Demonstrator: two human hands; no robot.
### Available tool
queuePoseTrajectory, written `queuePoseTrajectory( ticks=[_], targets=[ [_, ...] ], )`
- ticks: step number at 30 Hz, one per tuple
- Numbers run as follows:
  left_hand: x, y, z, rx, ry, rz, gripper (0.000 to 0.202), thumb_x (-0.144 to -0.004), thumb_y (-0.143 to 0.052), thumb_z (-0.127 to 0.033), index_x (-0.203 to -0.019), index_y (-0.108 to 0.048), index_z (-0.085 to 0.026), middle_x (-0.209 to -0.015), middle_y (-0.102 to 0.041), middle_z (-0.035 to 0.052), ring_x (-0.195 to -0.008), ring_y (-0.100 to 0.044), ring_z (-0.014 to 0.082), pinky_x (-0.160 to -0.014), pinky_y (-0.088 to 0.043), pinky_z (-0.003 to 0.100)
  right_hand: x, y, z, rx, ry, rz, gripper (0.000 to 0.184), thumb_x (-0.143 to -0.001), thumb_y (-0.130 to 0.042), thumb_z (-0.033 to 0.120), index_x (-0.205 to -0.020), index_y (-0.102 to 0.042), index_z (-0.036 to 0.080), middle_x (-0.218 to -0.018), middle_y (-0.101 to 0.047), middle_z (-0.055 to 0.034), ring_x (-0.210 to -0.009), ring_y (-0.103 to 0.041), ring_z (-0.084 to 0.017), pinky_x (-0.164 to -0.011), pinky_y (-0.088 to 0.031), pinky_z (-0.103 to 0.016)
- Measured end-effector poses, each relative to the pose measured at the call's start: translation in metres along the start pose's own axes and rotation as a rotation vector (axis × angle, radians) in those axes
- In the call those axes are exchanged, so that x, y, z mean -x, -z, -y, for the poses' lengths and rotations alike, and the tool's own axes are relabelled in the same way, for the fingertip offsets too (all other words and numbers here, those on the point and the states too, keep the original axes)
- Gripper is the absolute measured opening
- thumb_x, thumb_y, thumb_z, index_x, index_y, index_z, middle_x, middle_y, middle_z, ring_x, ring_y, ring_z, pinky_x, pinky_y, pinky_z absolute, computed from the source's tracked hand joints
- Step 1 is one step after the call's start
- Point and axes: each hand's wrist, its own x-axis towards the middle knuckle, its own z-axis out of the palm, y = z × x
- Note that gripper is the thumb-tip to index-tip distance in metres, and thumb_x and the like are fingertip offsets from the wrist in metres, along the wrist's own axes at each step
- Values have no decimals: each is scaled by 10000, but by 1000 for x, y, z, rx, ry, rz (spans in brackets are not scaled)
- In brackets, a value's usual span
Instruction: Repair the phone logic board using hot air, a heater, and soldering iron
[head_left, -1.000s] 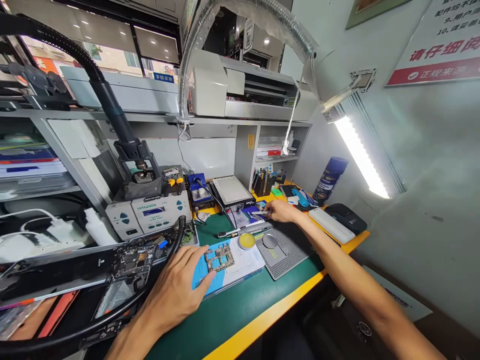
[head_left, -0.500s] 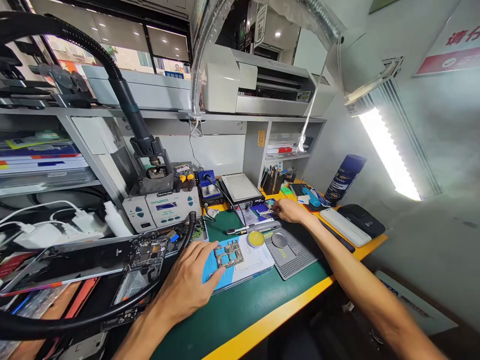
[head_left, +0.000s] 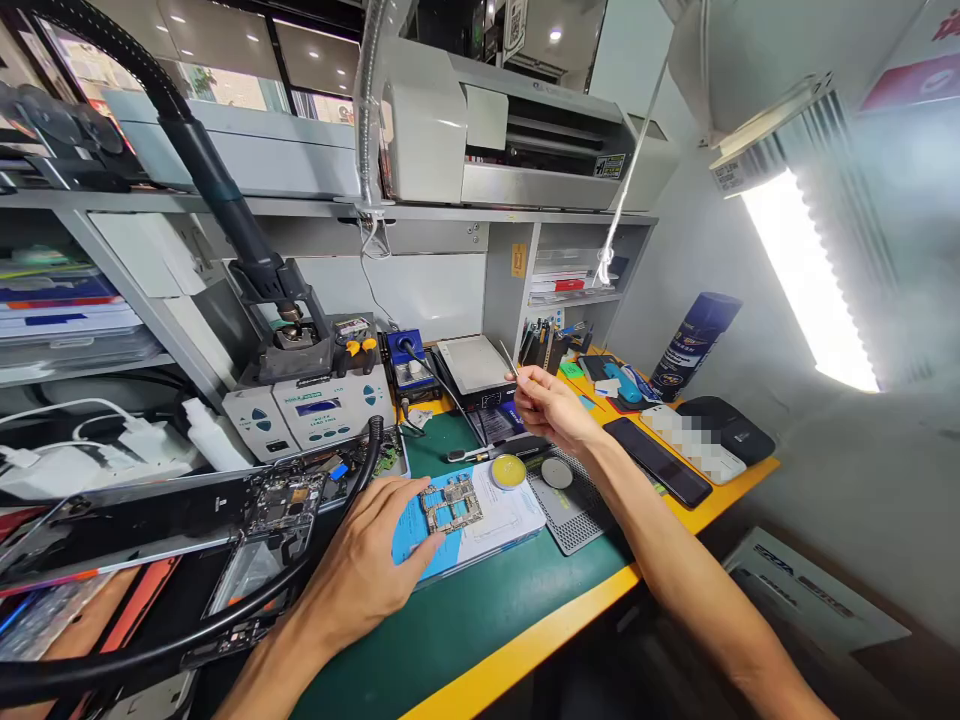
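My left hand [head_left: 367, 565] lies flat on the green mat with its fingers spread, the thumb resting against a small circuit board [head_left: 451, 503] that sits on a blue and white booklet [head_left: 472, 525]. My right hand [head_left: 547, 403] is raised above the bench, its fingers pinched on thin metal tweezers [head_left: 511, 358] that point up and to the left. Below that hand lie a round yellow tin [head_left: 509, 471], a round metal lid [head_left: 556, 472] and a perforated grey mat [head_left: 581, 500].
A hot-air rework station [head_left: 311, 405] with a black hose stands at the back left, beside a blue soldering stand [head_left: 406, 368] and a heating plate [head_left: 469, 365]. An opened phone frame [head_left: 277, 510] lies at the left. A dark phone [head_left: 658, 460], a blue spray can [head_left: 694, 340] and a lit lamp [head_left: 814, 270] are at the right.
My right hand has lifted off the bench near the tool holder and now holds tweezers up in the air. My left hand stays by the circuit board.
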Motion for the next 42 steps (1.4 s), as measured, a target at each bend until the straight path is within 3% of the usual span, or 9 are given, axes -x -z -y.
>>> queuePoseTrajectory(
  ticks=[5,12,17,21,24,27,30,36,42],
  targets=[
    [1,0,-1,9,-102,-92,507,-883,-662,-297,-1353,-481,-238,-1272,-609,112,-1231,-553,274,-1062,-500,459,10,-7,-14,-82,-127,39,442,-833,-692,557,-753,-405,231,-565,-208,119,-445,-119,-60,-391,-126,-195],
    [-3,8,-10,32,-173,-190,587,-837,-709,-197,-1370,-466,-221,-1263,-604,116,-1215,-566,276,-1068,-493,456,18,-3,-20,-50,-165,124,462,-815,-717,548,-676,-417,225,-510,-230,118,-440,-177,-72,-415,-211,-226],
    [-7,16,-18,17,-171,-288,710,-779,-769,-207,-1405,-434,-209,-1226,-615,123,-1192,-585,296,-1063,-498,500,35,-35,-21,344,-29,310,369,-841,-716,514,-754,-592,178,-565,-394,77,-502,-300,-74,-470,-220,-230],
    [-10,19,-18,-62,-236,-334,784,-778,-757,-178,-1459,-370,-209,-1213,-619,135,-1178,-595,304,-1050,-511,529,51,-69,-23,681,12,267,378,-774,-770,537,-875,-661,190,-517,-393,91,-473,-327,-78,-448,-199,-232],
    [-13,19,-22,-145,-304,-342,803,-796,-741,-161,-1482,-330,-232,-1220,-623,131,-1170,-605,293,-1042,-529,528,56,-83,-29,818,47,236,343,-831,-698,507,-754,-583,193,-507,-408,80,-462,-341,-78,-444,-207,-238],
    [-16,18,-29,-156,-304,-357,803,-807,-747,-197,-1486,-321,-248,-1228,-631,124,-1189,-599,297,-1029,-541,521,55,-83,-35,755,35,190,292,-876,-621,384,-684,-512,193,-531,-409,73,-478,-324,-76,-448,-217,-237],
    [-17,16,-31,-104,-208,-365,879,-784,-790,-324,-1505,-303,-198,-1321,-584,170,-1244,-558,329,-1044,-522,536,49,-76,-40,573,-14,140,290,-877,-610,352,-657,-536,178,-546,-387,66,-512,-305,-80,-469,-224,-238],
    [-14,15,-19,-94,-97,-317,712,-797,-784,-336,-1407,-458,-165,-1268,-612,136,-1188,-597,278,-1073,-500,455,38,-56,-43,239,-160,204,389,-865,-688,432,-633,-502,181,-518,-336,80,-478,-236,-68,-464,-175,-252],
    [-9,15,-17,-96,-61,-264,636,-823,-757,-341,-1370,-495,-150,-1226,-601,120,-1147,-599,249,-1042,-497,396,39,-46,-39,242,-195,270,425,-854,-715,497,-655,-522,176,-512,-331,86,-473,-218,-65,-458,-140,-261]
  ],
)
